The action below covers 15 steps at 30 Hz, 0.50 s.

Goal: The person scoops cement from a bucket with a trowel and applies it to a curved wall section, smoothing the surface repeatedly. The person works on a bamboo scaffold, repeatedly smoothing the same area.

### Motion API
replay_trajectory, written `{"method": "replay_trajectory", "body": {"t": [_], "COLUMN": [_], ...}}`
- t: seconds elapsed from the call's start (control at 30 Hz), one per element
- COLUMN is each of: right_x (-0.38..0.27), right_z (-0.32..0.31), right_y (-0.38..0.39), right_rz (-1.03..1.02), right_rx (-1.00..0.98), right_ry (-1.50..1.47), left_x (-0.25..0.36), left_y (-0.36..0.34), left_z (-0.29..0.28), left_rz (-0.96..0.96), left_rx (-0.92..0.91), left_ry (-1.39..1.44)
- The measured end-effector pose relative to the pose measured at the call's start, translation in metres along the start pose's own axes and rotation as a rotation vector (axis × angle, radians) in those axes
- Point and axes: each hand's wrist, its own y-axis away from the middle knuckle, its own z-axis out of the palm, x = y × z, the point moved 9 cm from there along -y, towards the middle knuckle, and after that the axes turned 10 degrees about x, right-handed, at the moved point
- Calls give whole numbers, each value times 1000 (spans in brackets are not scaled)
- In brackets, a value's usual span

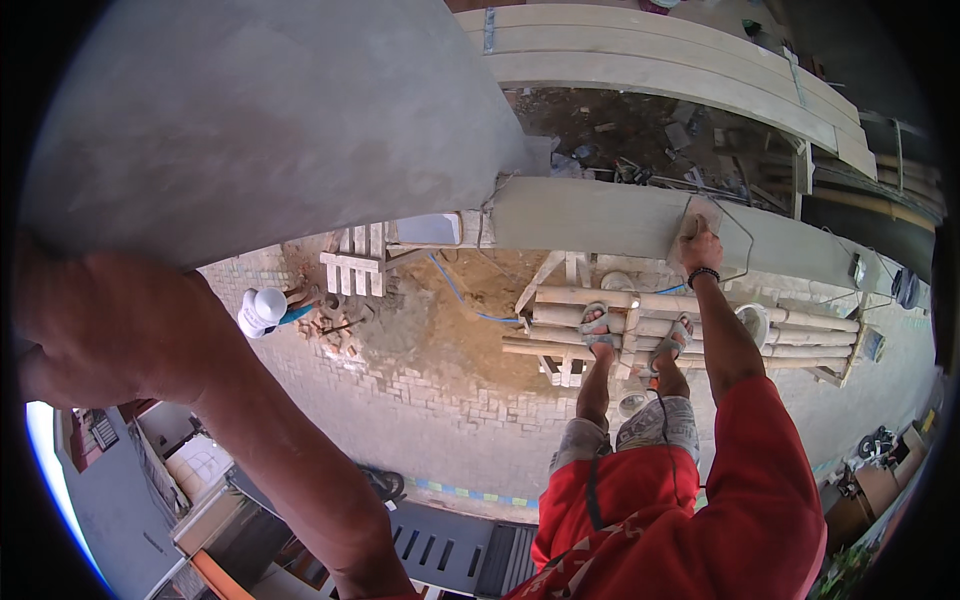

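Head view has us way up on a bamboo scaffold [690, 325], sandalled feet spread across the poles for balance. Our right hand [700, 243] has its fingers closed on a plaster float [697, 213], pressed flat to the grey ledge [590, 215] so it smooths evenly. Our left hand [90, 330] braces against the rendered wall [270, 120]; can't tell how its fingers sit

- left hand [95, 330]: huge and blurred at frame edge, fingers out of sight against the grey wall [270, 110]
- right hand [700, 243]: covers most of the float [697, 213]
- person below [268, 308]: only helmet top visible
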Motion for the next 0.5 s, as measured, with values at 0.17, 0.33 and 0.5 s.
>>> {"method": "replay_trajectory", "body": {"t": [0.17, 0.33, 0.5], "right_x": [-78, -217, -303], "right_z": [-7, 45, 68], "right_y": [37, 91, 126], "right_rz": [-164, -274, -290], "right_rx": [-4, -148, -250], "right_ry": [-299, -473, -476], "left_x": [2, 6, 17], "left_y": [0, 4, -9], "left_z": [2, 7, 0], "left_rz": [-31, -60, -12], "left_rx": [1, 3, 7], "left_ry": [22, 53, -8]}}
